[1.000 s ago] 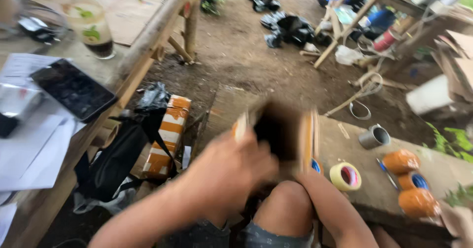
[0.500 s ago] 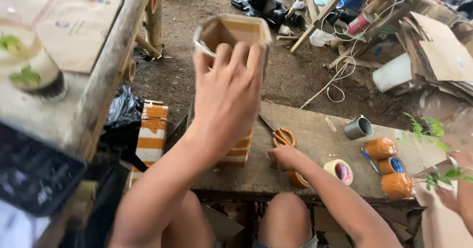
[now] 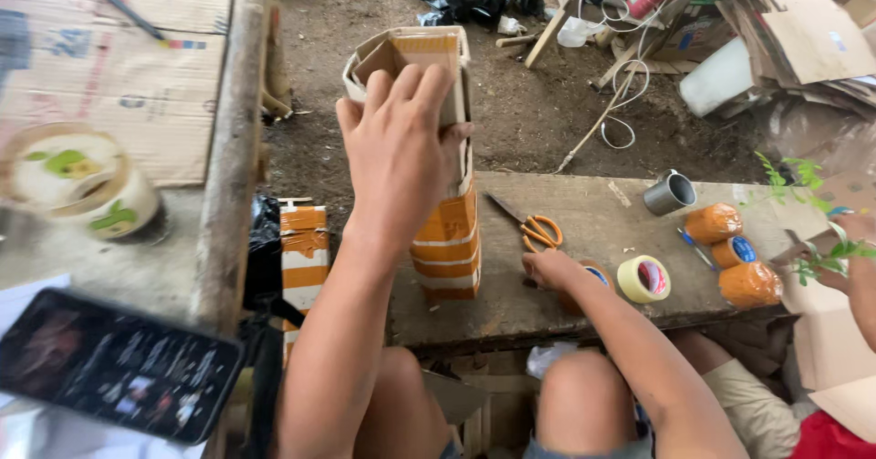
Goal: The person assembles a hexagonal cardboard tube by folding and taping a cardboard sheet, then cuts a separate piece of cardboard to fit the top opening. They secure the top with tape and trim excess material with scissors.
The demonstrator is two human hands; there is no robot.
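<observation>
- Gripping the open top of a tall cardboard box (orange tape bands round its lower half), the left hand holds it upright on the wooden bench.
- Right hand rests, fingers curled, on an orange tape roll beside orange-handled scissors; whether it grips, I cannot tell.
- A yellow tape roll lies near.

left hand: raised, fingers spread, gripping | right hand: low, arm extended, fingers curled
</observation>
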